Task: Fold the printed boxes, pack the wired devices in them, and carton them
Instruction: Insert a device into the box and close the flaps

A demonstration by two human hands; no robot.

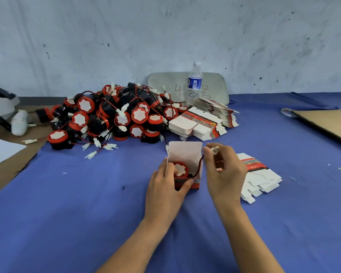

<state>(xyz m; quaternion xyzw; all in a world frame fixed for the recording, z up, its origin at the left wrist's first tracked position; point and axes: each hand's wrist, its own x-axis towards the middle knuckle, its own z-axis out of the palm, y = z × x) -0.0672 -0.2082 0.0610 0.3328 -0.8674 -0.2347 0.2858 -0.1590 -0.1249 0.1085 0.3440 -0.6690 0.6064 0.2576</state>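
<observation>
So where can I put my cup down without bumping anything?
The bare cloth on the near left, between the pile and the left hand, is free. So is the cloth between the flat boxes and the cardboard. It is crowded at the back, with pile, stacks and bottle, and around the held box.

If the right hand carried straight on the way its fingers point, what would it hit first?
Probably the open box, at its nearest side wall; the right hand, pinching the white connector, points left towards it. Depth unclear.
</observation>
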